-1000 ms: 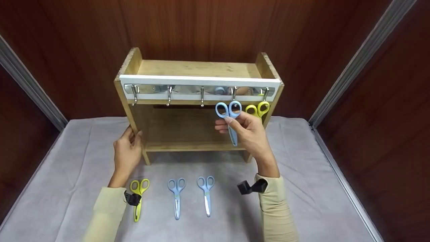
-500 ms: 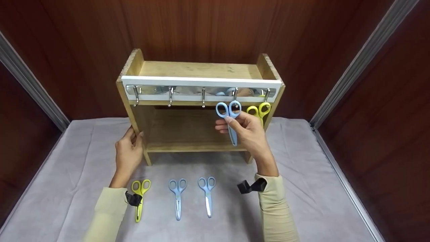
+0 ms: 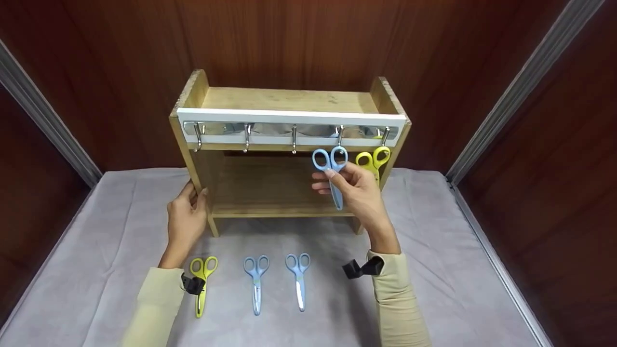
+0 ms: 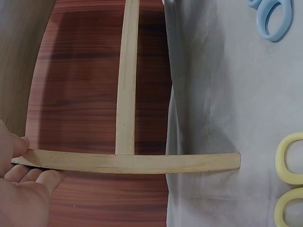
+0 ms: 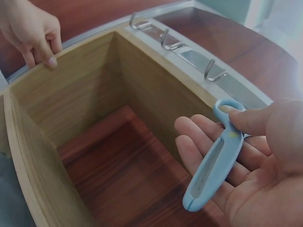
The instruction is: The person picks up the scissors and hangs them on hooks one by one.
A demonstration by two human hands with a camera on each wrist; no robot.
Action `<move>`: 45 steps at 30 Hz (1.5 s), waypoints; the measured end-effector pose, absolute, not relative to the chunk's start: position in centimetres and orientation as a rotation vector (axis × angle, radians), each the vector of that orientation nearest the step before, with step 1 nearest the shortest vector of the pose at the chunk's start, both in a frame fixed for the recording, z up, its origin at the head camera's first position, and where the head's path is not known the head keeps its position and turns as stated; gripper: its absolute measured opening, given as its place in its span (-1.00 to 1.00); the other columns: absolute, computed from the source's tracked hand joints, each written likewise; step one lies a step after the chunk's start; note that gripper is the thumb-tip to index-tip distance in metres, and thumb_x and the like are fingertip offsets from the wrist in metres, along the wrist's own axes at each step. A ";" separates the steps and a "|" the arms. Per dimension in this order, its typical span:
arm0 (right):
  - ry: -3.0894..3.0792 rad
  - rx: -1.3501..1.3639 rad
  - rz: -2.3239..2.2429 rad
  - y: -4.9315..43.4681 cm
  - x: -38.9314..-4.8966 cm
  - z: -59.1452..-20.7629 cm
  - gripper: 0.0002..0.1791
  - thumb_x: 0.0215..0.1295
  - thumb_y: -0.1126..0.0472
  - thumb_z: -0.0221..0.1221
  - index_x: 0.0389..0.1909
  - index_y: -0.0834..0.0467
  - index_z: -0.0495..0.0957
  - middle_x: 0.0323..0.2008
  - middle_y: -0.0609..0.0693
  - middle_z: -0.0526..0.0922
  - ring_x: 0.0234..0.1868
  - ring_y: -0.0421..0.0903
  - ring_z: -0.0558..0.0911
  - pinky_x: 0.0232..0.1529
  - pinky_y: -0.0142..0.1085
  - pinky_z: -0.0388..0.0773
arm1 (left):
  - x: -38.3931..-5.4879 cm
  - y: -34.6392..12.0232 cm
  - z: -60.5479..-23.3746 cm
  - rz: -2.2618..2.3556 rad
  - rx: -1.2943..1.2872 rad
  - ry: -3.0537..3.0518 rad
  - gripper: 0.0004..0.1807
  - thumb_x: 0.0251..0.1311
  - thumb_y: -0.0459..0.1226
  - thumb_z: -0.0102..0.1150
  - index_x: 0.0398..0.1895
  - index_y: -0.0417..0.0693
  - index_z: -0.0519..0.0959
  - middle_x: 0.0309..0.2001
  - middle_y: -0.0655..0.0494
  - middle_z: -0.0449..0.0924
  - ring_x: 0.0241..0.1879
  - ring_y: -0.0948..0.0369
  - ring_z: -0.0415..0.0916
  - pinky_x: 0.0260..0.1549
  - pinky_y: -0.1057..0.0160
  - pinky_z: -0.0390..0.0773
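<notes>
My right hand (image 3: 356,193) pinches a pair of blue scissors (image 3: 332,166) by the neck, blades down; they also show in the right wrist view (image 5: 215,165). Their handle rings sit just under the fourth hook (image 3: 340,137) of the metal hook rail (image 3: 270,129). I cannot tell whether a ring is over that hook. Yellow scissors (image 3: 372,159) hang on the last hook at the right. My left hand (image 3: 187,217) grips the left side panel of the wooden shelf (image 3: 284,99), fingers curled over its edge (image 5: 31,28).
On the grey cloth (image 3: 434,270) in front of the shelf lie yellow scissors (image 3: 201,284) and two blue pairs (image 3: 256,282) (image 3: 298,279). The three left hooks hold nothing. Dark wood walls enclose the back and sides.
Both hands keep their holds and have hardly moved. The view has shifted slightly.
</notes>
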State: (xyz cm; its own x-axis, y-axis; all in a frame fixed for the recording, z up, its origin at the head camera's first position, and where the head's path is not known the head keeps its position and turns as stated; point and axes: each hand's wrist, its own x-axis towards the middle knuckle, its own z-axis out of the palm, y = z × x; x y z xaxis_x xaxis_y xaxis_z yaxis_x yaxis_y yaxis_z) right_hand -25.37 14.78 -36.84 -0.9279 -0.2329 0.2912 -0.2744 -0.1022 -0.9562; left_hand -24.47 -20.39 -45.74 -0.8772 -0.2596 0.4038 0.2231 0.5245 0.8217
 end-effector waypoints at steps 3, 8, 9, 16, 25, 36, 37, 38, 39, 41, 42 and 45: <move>-2.109 0.576 2.194 15.0 -25.4 -37.0 -0.72 0.53 0.35 0.17 0.10 0.46 0.59 0.01 0.48 0.74 -0.11 0.13 0.86 0.15 0.22 0.68 | -24.5 -20.4 -45.6 -1.328 0.026 -2.279 -0.62 0.58 -0.29 0.05 0.31 -0.32 0.55 0.20 -0.33 0.68 0.20 -0.17 0.69 0.13 -0.15 0.69; -2.154 0.528 2.145 15.3 -25.1 -37.6 -0.70 0.51 0.34 0.20 0.10 0.48 0.60 0.00 0.40 0.77 0.10 0.29 0.78 0.21 0.09 0.70 | -24.6 -20.4 -45.5 -1.314 0.031 -2.287 -0.64 0.58 -0.28 0.06 0.28 -0.30 0.57 0.18 -0.29 0.71 0.18 -0.15 0.71 0.10 -0.16 0.70; -2.165 0.520 2.139 15.4 -25.0 -37.7 -0.69 0.51 0.34 0.21 0.11 0.48 0.60 0.01 0.38 0.78 0.12 0.28 0.77 0.21 0.04 0.71 | -24.6 -20.4 -45.5 -1.313 0.032 -2.286 -0.64 0.58 -0.28 0.06 0.27 -0.29 0.58 0.17 -0.28 0.71 0.18 -0.15 0.71 0.10 -0.16 0.70; -2.220 0.427 2.118 16.1 -24.5 -38.7 -0.69 0.48 0.36 0.22 0.14 0.45 0.61 0.06 0.33 0.77 0.10 -0.04 0.81 0.15 -0.24 0.74 | -24.5 -20.4 -45.7 -1.299 0.032 -2.282 -0.66 0.56 -0.31 0.08 0.24 -0.32 0.59 0.15 -0.29 0.72 0.17 -0.14 0.72 0.10 -0.14 0.69; -2.281 0.344 1.879 17.5 -23.8 -39.4 -0.71 0.43 0.32 0.30 0.11 0.32 0.69 -0.03 0.24 0.82 -0.10 -0.20 0.80 0.04 -0.32 0.73 | -24.5 -20.5 -45.7 -1.280 0.030 -2.280 -0.64 0.55 -0.32 0.09 0.27 -0.34 0.58 0.15 -0.31 0.72 0.14 -0.16 0.72 0.09 -0.16 0.70; -2.181 0.375 1.656 20.0 -21.8 -39.2 -0.82 0.41 0.35 0.32 -0.04 0.24 0.78 -0.10 0.09 0.85 -0.09 -0.13 0.81 -0.05 -0.47 0.70 | -24.6 -20.5 -45.7 -1.282 0.044 -2.286 -0.69 0.56 -0.30 0.09 0.19 -0.32 0.61 0.13 -0.27 0.74 0.15 -0.13 0.73 0.09 -0.14 0.70; -2.168 0.370 1.653 20.3 -21.7 -39.1 -0.82 0.41 0.36 0.31 -0.04 0.26 0.78 -0.10 0.11 0.85 -0.09 -0.10 0.82 -0.05 -0.46 0.71 | -24.5 -20.5 -45.6 -1.290 0.050 -2.286 -0.67 0.55 -0.30 0.10 0.21 -0.31 0.60 0.13 -0.27 0.74 0.15 -0.13 0.73 0.10 -0.14 0.70; -2.151 0.366 1.656 20.5 -21.7 -39.0 -0.83 0.41 0.37 0.31 -0.05 0.28 0.77 -0.11 0.14 0.85 -0.11 -0.07 0.83 -0.06 -0.45 0.72 | -24.5 -20.5 -45.6 -1.303 0.055 -2.284 -0.65 0.55 -0.29 0.10 0.25 -0.31 0.59 0.14 -0.28 0.73 0.15 -0.14 0.72 0.11 -0.13 0.70; -2.130 0.362 1.662 20.8 -21.7 -38.9 -0.83 0.40 0.39 0.31 -0.05 0.30 0.77 -0.12 0.18 0.85 -0.12 -0.04 0.84 -0.06 -0.43 0.73 | -24.5 -20.5 -45.5 -1.318 0.059 -2.281 -0.63 0.55 -0.29 0.11 0.28 -0.31 0.57 0.15 -0.29 0.72 0.16 -0.15 0.72 0.12 -0.12 0.70; -2.083 0.340 1.678 21.4 -21.7 -38.7 -0.84 0.39 0.42 0.30 -0.07 0.35 0.75 -0.14 0.14 0.86 -0.16 -0.04 0.85 -0.06 -0.40 0.75 | -24.4 -20.6 -45.3 -1.345 0.076 -2.278 -0.59 0.54 -0.28 0.12 0.33 -0.30 0.55 0.17 -0.31 0.71 0.17 -0.16 0.72 0.13 -0.10 0.70; -2.059 0.328 1.683 21.7 -21.7 -38.6 -0.84 0.39 0.43 0.30 -0.08 0.38 0.74 -0.15 0.13 0.86 -0.18 -0.06 0.85 -0.06 -0.39 0.76 | -24.4 -20.5 -45.2 -1.360 0.087 -2.278 -0.58 0.54 -0.28 0.12 0.35 -0.30 0.53 0.18 -0.31 0.70 0.17 -0.16 0.71 0.14 -0.09 0.69; -1.999 0.279 1.684 22.6 -21.8 -38.4 -0.85 0.38 0.43 0.32 -0.11 0.42 0.73 -0.21 0.02 0.87 -0.24 -0.13 0.84 -0.08 -0.39 0.77 | -24.2 -20.3 -44.9 -1.394 0.125 -2.295 -0.53 0.54 -0.26 0.09 0.40 -0.31 0.49 0.23 -0.34 0.66 0.22 -0.16 0.68 0.19 -0.06 0.68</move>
